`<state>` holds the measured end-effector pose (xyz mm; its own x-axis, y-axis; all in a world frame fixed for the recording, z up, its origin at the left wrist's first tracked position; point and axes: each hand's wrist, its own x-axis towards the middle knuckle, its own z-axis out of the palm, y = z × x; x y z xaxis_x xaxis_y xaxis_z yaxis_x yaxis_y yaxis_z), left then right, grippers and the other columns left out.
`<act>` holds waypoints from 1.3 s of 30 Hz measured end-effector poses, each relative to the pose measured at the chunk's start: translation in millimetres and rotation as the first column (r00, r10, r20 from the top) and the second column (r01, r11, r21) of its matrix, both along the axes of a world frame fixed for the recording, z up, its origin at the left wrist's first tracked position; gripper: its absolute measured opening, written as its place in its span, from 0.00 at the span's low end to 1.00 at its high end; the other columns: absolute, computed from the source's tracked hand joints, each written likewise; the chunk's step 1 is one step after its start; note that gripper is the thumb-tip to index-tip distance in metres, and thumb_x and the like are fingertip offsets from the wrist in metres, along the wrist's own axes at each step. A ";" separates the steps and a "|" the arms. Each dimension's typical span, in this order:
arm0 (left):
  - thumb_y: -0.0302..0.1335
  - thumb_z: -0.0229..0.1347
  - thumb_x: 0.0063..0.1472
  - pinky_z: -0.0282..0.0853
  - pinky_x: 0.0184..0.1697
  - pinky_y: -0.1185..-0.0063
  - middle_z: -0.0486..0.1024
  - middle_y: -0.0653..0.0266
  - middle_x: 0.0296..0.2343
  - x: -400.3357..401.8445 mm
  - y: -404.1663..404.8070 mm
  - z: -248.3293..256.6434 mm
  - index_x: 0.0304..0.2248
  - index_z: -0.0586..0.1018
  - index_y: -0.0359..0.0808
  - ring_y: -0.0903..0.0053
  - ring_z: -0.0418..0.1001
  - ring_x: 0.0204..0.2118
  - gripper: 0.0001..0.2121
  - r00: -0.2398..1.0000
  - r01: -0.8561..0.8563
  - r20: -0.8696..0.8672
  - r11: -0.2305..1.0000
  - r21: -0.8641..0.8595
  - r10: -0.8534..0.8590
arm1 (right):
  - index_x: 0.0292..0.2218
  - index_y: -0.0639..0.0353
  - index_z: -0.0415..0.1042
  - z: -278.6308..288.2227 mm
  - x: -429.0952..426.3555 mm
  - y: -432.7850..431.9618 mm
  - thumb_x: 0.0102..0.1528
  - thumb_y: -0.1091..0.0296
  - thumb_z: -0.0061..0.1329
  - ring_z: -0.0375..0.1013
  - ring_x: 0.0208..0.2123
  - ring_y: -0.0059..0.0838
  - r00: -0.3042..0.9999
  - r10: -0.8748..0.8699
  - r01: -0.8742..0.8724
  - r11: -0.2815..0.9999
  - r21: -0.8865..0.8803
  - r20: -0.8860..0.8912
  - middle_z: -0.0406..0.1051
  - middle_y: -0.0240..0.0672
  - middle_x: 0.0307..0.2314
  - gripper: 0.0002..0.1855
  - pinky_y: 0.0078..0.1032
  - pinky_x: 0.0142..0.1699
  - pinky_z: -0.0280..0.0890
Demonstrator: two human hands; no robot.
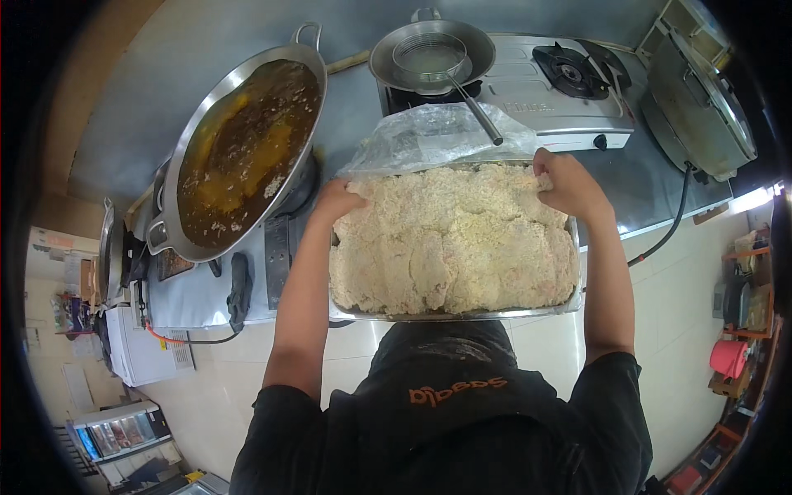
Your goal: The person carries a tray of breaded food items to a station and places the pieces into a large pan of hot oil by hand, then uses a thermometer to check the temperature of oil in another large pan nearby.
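A rectangular metal tray (458, 317) stands right in front of me, filled to the rim with pieces of food in pale, crumbly breading (458, 241). At its far left corner is my left hand (337, 201), with breading between its thumb and fingers. My right hand (570, 189) pinches the breaded food at the far right corner. Both hands have crumbs about the fingertips, and what lies under the top layer is hidden. Just beyond the tray, a crumpled clear plastic sheet (433, 136) lies bunched up towards the stove.
A large oval pan of brown oil (247, 161) with floating crumbs stands at left. Behind the tray, a wire strainer (429, 54) rests in a metal wok (383, 55), its handle over the plastic. A Rinnai gas stove (520, 93) and a lidded pot (687, 117) are right.
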<state>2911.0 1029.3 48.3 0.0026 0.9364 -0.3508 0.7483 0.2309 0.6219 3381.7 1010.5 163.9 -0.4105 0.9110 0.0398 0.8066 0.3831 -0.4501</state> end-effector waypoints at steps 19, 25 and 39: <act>0.22 0.62 0.51 0.71 0.44 0.73 0.77 0.54 0.38 56.1 -72.5 147.0 0.55 0.66 0.37 0.69 0.76 0.39 0.31 1.000 -0.005 0.019 0.923 0.385 -0.003 | 0.36 0.62 0.65 102.3 -81.3 -30.8 0.40 0.78 0.55 0.72 0.34 0.56 0.969 0.233 -0.234 0.972 -0.005 -0.083 0.71 0.50 0.26 0.19 0.43 0.38 0.64; 0.23 0.62 0.52 0.72 0.43 0.73 0.78 0.53 0.36 -19.8 -92.8 252.9 0.53 0.72 0.35 0.65 0.77 0.40 0.26 0.991 0.009 0.107 0.840 0.543 -0.080 | 0.40 0.61 0.66 158.5 -183.0 -0.4 0.44 0.74 0.58 0.72 0.30 0.45 0.851 0.433 -0.399 0.901 0.172 -0.296 0.72 0.44 0.28 0.21 0.34 0.37 0.65; 0.23 0.70 0.40 0.72 0.45 0.73 0.80 0.54 0.34 -283.5 -81.9 218.5 0.41 0.81 0.29 0.66 0.78 0.40 0.24 0.983 0.071 -0.182 0.973 0.218 -0.031 | 0.38 0.65 0.68 92.9 -469.1 46.5 0.42 0.67 0.60 0.76 0.39 0.49 0.861 0.403 -0.434 0.900 -0.036 -0.309 0.75 0.50 0.34 0.22 0.36 0.44 0.68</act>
